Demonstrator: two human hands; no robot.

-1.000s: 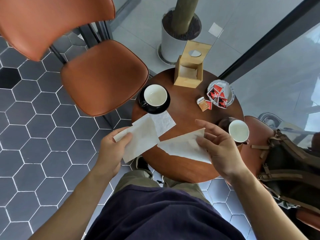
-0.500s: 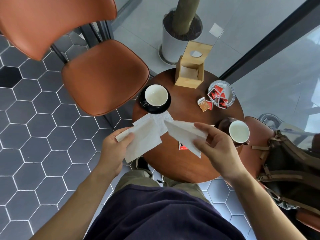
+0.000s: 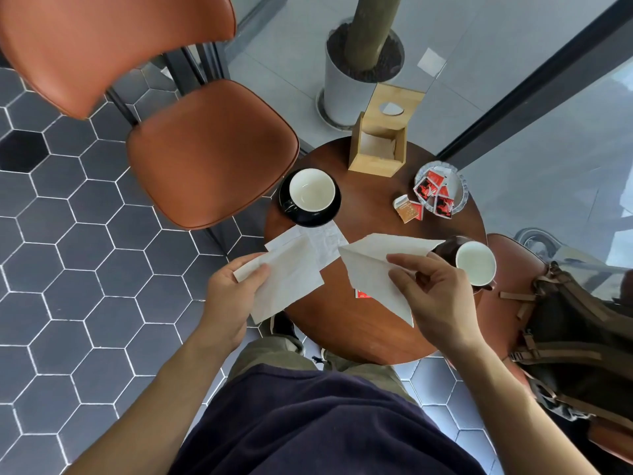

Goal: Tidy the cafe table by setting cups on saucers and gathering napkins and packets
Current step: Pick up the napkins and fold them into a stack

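Reddish-brown table [image 3: 370, 323], white napkins [image 3: 291, 279], black saucer [image 3: 310, 219], orange chair [image 3: 212, 152], red packets [image 3: 433, 192]

Orange chair [image 3: 209, 152], potted plant [image 3: 356, 77], brown backpack [image 3: 579, 341] around the table.

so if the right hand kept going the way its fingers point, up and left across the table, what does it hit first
Probably the white napkin lying flat on the round wooden table, with the white cup on a black saucer farther along. The right hand is raised holding its own folded napkin, so depth is unclear.
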